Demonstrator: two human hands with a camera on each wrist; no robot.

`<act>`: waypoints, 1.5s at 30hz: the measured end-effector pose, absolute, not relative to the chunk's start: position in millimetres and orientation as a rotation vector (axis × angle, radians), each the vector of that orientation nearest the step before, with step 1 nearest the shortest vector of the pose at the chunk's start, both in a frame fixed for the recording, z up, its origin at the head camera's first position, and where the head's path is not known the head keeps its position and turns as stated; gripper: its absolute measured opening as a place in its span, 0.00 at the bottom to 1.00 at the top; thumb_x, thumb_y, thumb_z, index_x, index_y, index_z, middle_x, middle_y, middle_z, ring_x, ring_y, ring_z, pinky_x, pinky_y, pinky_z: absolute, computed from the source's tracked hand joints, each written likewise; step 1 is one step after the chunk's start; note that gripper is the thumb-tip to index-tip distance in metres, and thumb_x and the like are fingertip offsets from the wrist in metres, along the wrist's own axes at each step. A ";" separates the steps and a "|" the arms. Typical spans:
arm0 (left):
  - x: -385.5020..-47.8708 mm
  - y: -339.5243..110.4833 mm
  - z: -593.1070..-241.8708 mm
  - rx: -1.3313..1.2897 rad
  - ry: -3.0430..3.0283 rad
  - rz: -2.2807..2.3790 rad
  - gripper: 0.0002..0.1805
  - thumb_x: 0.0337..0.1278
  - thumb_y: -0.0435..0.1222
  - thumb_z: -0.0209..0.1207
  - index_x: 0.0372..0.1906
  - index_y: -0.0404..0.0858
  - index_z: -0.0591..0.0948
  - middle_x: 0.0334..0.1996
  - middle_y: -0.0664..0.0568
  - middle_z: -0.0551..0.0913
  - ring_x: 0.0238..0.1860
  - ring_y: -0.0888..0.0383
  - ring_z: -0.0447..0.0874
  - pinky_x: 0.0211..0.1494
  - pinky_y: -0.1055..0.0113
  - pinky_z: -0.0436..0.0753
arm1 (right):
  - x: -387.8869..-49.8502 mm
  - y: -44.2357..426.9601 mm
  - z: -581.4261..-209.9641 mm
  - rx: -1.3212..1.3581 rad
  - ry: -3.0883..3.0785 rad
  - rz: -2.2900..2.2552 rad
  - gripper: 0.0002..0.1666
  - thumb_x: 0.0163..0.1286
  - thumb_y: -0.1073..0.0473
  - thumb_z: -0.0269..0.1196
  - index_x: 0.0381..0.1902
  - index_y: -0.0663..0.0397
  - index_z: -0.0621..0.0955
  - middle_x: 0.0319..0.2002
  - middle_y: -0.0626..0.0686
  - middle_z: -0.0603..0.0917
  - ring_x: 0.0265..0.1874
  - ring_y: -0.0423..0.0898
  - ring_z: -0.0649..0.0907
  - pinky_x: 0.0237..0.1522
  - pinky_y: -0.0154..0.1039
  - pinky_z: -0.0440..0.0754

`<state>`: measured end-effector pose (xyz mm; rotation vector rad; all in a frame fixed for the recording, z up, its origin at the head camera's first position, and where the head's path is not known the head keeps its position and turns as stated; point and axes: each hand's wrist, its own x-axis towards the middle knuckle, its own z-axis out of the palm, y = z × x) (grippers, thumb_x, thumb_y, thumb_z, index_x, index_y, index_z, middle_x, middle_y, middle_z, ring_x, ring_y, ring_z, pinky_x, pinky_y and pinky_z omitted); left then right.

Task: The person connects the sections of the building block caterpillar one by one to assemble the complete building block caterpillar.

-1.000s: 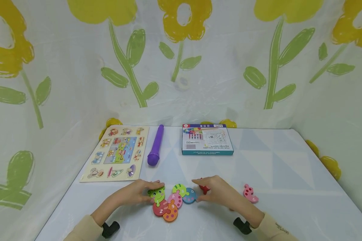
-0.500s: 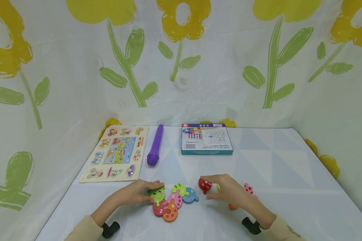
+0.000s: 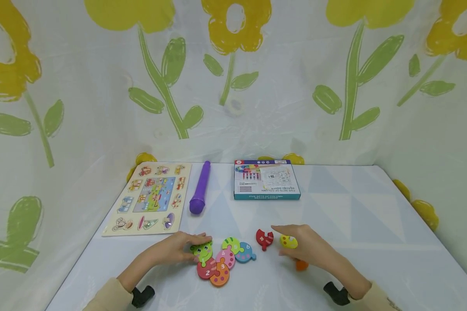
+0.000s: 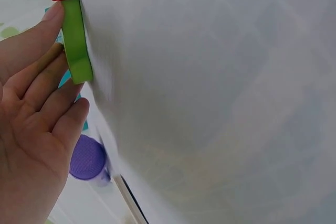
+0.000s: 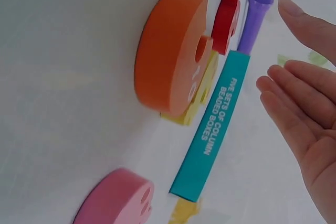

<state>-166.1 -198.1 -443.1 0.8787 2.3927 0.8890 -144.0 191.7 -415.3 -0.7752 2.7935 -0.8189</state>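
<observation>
My left hand holds the green caterpillar-head puzzle piece between thumb and fingers. Joined to it runs a winding chain of numbered pieces, ending in the blue 6 piece. My right hand hovers above loose pieces, fingers extended and nothing gripped. Partly under it in the head view lie a yellow piece and an orange 10 piece. A red piece lies between the chain and that hand. The pink piece shows only in the right wrist view; the arm hides it in the head view.
Behind the left hand lies a wooden peg puzzle board. Beside it is a purple toy microphone. A flat teal-edged box sits at the table's back edge, before the flower-printed curtain.
The right hand has left the red piece and drawn back to the right, uncovering it and the tab of the blue piece. Its forearm now covers the pink piece. The left hand stays put.
</observation>
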 end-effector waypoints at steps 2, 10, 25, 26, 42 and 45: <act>-166.2 -198.0 -442.8 0.879 2.392 0.886 0.32 0.55 0.41 0.66 0.66 0.45 0.73 0.67 0.48 0.68 0.69 0.52 0.64 0.69 0.53 0.64 | -143.2 194.0 -413.9 -0.730 2.800 -0.819 0.34 0.55 0.58 0.74 0.61 0.54 0.78 0.55 0.52 0.82 0.54 0.53 0.80 0.52 0.51 0.81; -165.1 -198.6 -441.9 0.867 2.394 0.887 0.32 0.54 0.40 0.66 0.66 0.44 0.73 0.67 0.49 0.69 0.68 0.51 0.64 0.69 0.53 0.65 | -140.7 202.0 -414.2 -0.690 2.793 -0.815 0.33 0.55 0.60 0.74 0.60 0.56 0.79 0.55 0.54 0.82 0.55 0.55 0.80 0.50 0.49 0.82; -165.8 -200.0 -445.8 0.880 2.400 0.885 0.31 0.54 0.41 0.67 0.66 0.46 0.74 0.66 0.50 0.70 0.68 0.52 0.65 0.69 0.54 0.66 | -134.4 208.1 -422.7 -0.325 2.883 -0.672 0.29 0.53 0.56 0.75 0.54 0.57 0.83 0.48 0.56 0.85 0.49 0.55 0.82 0.43 0.41 0.86; -165.9 -200.0 -445.8 0.880 2.400 0.884 0.31 0.54 0.41 0.66 0.66 0.46 0.74 0.66 0.50 0.70 0.68 0.52 0.65 0.69 0.54 0.65 | -133.7 208.9 -422.4 -0.315 2.887 -0.665 0.29 0.54 0.57 0.74 0.54 0.57 0.83 0.48 0.56 0.85 0.48 0.55 0.83 0.41 0.40 0.86; -166.2 -199.2 -443.8 0.868 2.395 0.897 0.31 0.54 0.40 0.67 0.66 0.46 0.74 0.66 0.49 0.70 0.68 0.52 0.65 0.69 0.53 0.65 | -128.3 210.2 -427.0 -0.407 2.871 -0.710 0.22 0.56 0.59 0.72 0.49 0.62 0.84 0.44 0.58 0.86 0.31 0.44 0.79 0.20 0.26 0.70; -166.6 -198.7 -444.6 0.876 2.393 0.896 0.31 0.54 0.40 0.67 0.66 0.47 0.74 0.66 0.49 0.70 0.68 0.52 0.65 0.69 0.53 0.65 | -131.1 206.8 -428.0 -0.405 2.874 -0.713 0.23 0.56 0.60 0.73 0.50 0.63 0.84 0.46 0.58 0.86 0.31 0.43 0.76 0.16 0.28 0.64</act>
